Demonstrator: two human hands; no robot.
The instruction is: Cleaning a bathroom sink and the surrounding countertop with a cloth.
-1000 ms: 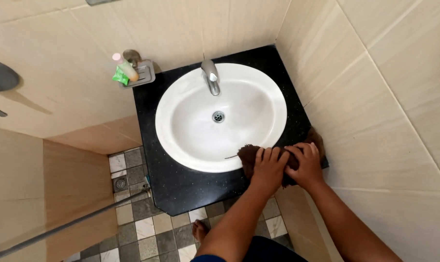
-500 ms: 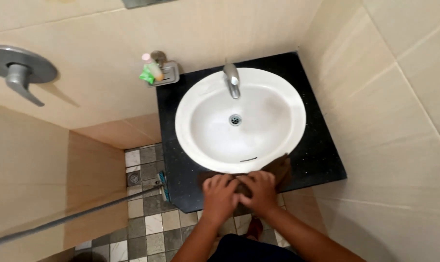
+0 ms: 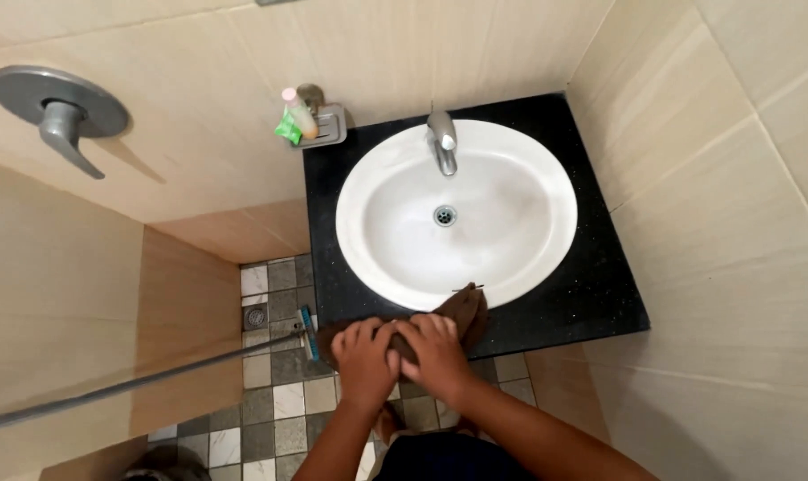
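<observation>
brown cloth mostly hidden under both hands, forearms cut off below

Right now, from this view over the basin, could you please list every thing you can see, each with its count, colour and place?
wash basin: one, white, oval, set in the countertop.
countertop: one, black, in the wall corner.
tap: one, silver, at the basin's far rim.
drain: one, metal, in the basin's bottom.
cloth: one, brown, on the countertop's near edge, under both hands.
soap holder: one, metal, on the wall left of the countertop.
bottle: one, pale with pink cap, in the soap holder.
shower handle: one, grey, on the left wall.
floor drain: one, in the tiled floor.
left hand: pressing the cloth.
right hand: pressing the cloth.
</observation>
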